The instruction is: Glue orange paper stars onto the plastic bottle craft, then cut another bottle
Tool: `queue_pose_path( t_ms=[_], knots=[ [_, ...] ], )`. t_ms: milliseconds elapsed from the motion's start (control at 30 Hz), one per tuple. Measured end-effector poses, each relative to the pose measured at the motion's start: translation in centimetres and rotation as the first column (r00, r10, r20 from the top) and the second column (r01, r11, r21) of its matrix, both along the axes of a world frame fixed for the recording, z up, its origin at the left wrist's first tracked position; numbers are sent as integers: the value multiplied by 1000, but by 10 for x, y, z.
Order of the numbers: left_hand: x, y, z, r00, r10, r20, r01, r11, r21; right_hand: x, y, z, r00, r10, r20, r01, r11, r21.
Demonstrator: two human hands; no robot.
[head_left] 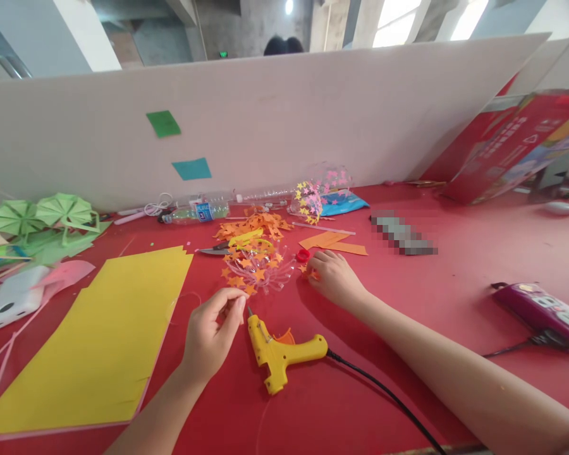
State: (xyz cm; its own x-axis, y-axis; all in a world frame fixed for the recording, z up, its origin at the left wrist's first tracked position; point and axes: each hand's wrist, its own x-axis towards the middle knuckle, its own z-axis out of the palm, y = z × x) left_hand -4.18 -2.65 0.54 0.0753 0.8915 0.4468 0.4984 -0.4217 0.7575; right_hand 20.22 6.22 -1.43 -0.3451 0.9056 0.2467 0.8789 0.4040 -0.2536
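Note:
My left hand is closed in a pinch left of the glue gun's nozzle. Its fingertips meet beside an orange star at the near edge of a cut clear plastic bottle piece, whose strips fan out with orange stars on them; what they pinch is too small to make out. My right hand rests on the table right of this piece, fingers curled down onto small orange paper stars. A red bottle cap ring lies by its fingertips. The yellow hot glue gun lies on its side between my forearms.
Yellow paper sheets lie at left, by green folded paper and a white device. Behind are scissors, orange strips and a plastic bottle. A purple power strip lies right. A white board stands behind.

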Motion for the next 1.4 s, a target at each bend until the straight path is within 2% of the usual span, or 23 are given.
queue_pose_path(
  t_ms=[100, 233, 267, 333, 367, 433, 500, 700, 867, 1000, 1100, 1400],
  knots=[
    [1, -1, 1, 1000, -19, -12, 19, 1000, 9, 1, -3, 7, 987, -27, -156, 25, 1000, -17],
    [5, -6, 2, 996, -90, -18, 91, 996, 7, -2, -23, 31, 939, -6, -345, -18, 997, -69],
    [7, -8, 2, 993, -115, -26, 115, 993, 3, -4, -30, 37, 915, 29, -402, -74, 993, -96],
    [10, -11, 1, 983, -176, -55, 176, 984, -9, -12, -46, 44, 747, 119, -654, -307, 934, -181],
    [11, -12, 1, 975, -207, -74, 207, 978, -11, -17, -54, 46, 702, 138, -699, -374, 906, -196],
    [14, -14, 1, 959, -257, -120, 258, 966, -9, -27, -66, 46, 688, 157, -708, -450, 858, -247],
    [17, -16, 1, 949, -274, -158, 275, 961, -16, -35, -74, 42, 689, 186, -700, -486, 835, -257],
    [19, -15, 2, 949, -299, -96, 278, 942, -187, -43, -77, 33, 696, 216, -685, -501, 829, -248],
    [19, -14, -1, 945, -291, -148, 270, 951, -147, -40, -77, 33, 691, 197, -695, -502, 823, -267],
    [19, -13, -1, 968, -246, -57, 227, 947, -226, -38, -75, 34, 683, 162, -712, -514, 799, -312],
    [19, -13, 1, 967, -252, -17, 238, 931, -278, -38, -74, 33, 702, 135, -700, -508, 783, -359],
    [21, -14, 2, 962, -273, 6, 263, 918, -298, -42, -78, 33, 694, 105, -712, -463, 823, -330]
  ],
)
